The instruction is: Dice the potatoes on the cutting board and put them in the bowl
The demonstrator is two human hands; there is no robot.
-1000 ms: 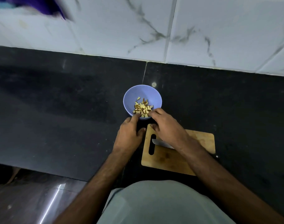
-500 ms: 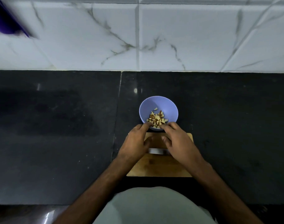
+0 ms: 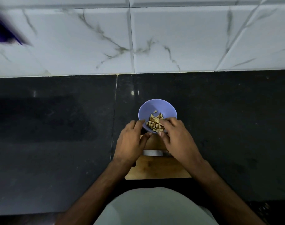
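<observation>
A lilac bowl (image 3: 156, 106) stands on the black counter just beyond the wooden cutting board (image 3: 156, 169). Diced potato pieces (image 3: 155, 123), pale with brown skin, lie heaped in it. My left hand (image 3: 130, 143) touches the bowl's near left rim with its fingertips, thumb toward the board. My right hand (image 3: 177, 138) reaches over the near right rim, fingers loosely bent above the pieces; I cannot tell whether it holds any. A knife blade (image 3: 152, 152) lies flat across the board between my wrists, its handle hidden under my right hand.
The black stone counter (image 3: 57, 135) stretches wide on both sides, with a seam left of the bowl. A white marbled tile wall (image 3: 171, 38) rises behind. A blurred purple object (image 3: 2, 33) shows at the top left. My light shirt fills the bottom.
My head turned, so bowl and board shifted to centre and square up. My right hand moved further over the bowl's rim. The left hand stays at the rim.
</observation>
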